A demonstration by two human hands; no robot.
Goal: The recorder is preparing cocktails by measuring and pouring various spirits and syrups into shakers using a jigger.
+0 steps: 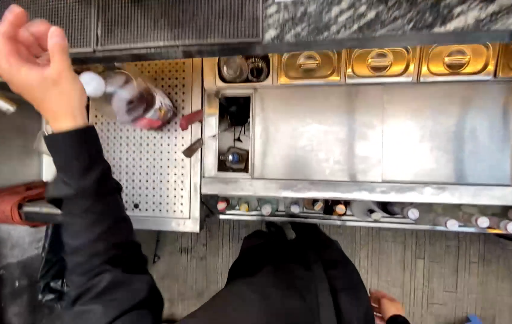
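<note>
The left hand [34, 57] is hanging raised at the top left, fingers loosely curled and apart, gripping nothing, with its black sleeve [88, 222] running down toward the body. Just to the right of it a bottle [133, 99] is lying on its side on the perforated tray [154, 174], its white cap [92, 84] sitting close to the wrist without touching it (the bottle is blurred, so little more than clear sides and a red and white label can be told). Beyond the bottle, further right of the hand, a red-handled tool [191, 119] is resting at the tray's edge.

The right hand [385, 305] is showing only in part at the bottom edge, low beside the dark trousers [286, 282]; whether its fingers are spread or closed cannot be told, and it is touching nothing that can be seen.

Above the right hand a steel counter [382, 132] is stretching across, with four gold lids [382, 62] lined along its far side. Between that counter and the right hand, a row of bottles [376, 211] is standing in a rail. Below the left hand, a red cloth [4, 204] is lying over a bar.
</note>
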